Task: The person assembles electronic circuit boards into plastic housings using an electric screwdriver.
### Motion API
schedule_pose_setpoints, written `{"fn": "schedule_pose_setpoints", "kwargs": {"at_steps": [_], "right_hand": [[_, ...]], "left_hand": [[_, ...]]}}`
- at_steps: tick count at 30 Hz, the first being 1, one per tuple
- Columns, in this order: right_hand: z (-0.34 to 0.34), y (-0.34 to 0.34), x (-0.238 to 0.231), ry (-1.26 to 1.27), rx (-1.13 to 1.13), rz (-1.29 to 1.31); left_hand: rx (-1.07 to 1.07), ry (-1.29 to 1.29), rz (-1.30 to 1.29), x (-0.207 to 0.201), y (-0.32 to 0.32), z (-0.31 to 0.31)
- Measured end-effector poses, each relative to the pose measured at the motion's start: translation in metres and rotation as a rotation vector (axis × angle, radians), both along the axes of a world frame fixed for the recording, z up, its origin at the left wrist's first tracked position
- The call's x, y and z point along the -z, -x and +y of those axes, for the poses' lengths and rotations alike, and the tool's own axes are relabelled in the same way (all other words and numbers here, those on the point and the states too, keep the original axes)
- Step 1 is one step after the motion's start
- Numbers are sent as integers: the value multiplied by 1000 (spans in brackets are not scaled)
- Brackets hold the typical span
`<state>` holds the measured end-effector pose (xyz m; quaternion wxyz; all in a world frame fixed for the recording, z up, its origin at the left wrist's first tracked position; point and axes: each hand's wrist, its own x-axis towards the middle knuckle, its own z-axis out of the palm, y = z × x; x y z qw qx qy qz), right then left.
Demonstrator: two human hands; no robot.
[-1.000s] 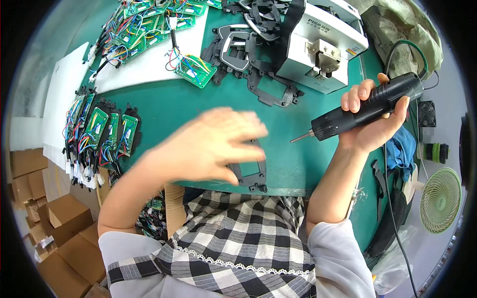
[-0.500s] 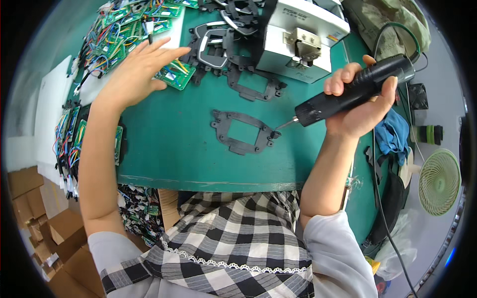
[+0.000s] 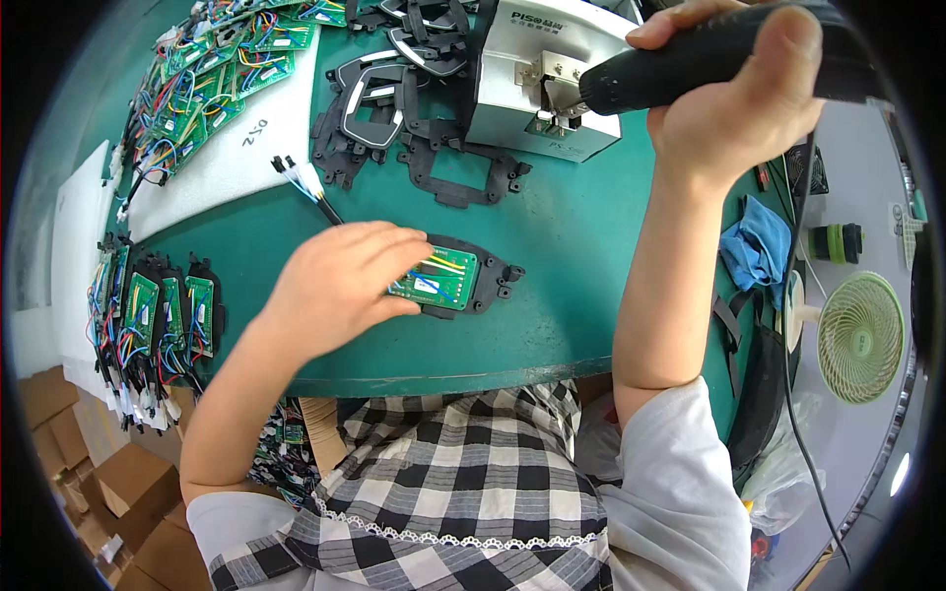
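My left hand is closed on a green circuit board, its fingertips on the board's left side. The board lies over a black plastic frame on the green table, covering the frame's opening. Wires with white and black connectors stick out behind that hand. At the upper right, my right hand grips a black electric screwdriver. Its tip is at the metal outlet of a white screw feeder; the contact point is too small to make out.
Behind the board lie another black frame and a pile of frames with grey trim. Wired boards cover white foam at the far left; several assembled units stand at the left. A blue cloth and green fan are at the right.
My left hand has brought a circuit board from the far left onto the near frame. My right hand has carried the screwdriver from that frame up to the screw feeder.
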<state>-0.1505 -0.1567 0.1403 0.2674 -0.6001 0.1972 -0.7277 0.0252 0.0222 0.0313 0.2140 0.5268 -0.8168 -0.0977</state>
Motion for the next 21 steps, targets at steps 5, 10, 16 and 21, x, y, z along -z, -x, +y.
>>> {"fn": "schedule_pose_setpoints", "kwargs": {"at_steps": [5,10,16,21], "right_hand": [[-19,-2,10,-342,-1143,-836],[-12,-3,16,-132,-639,-403],[19,10,19,-352,-164,50],[19,36,44,-263,-360,112]], "left_hand": [[-169,147,36,17,22,1],[-246,192,170,17,20,-3],[-243,165,134,9,8,-4],[-137,101,131,12,21,-10]]}}
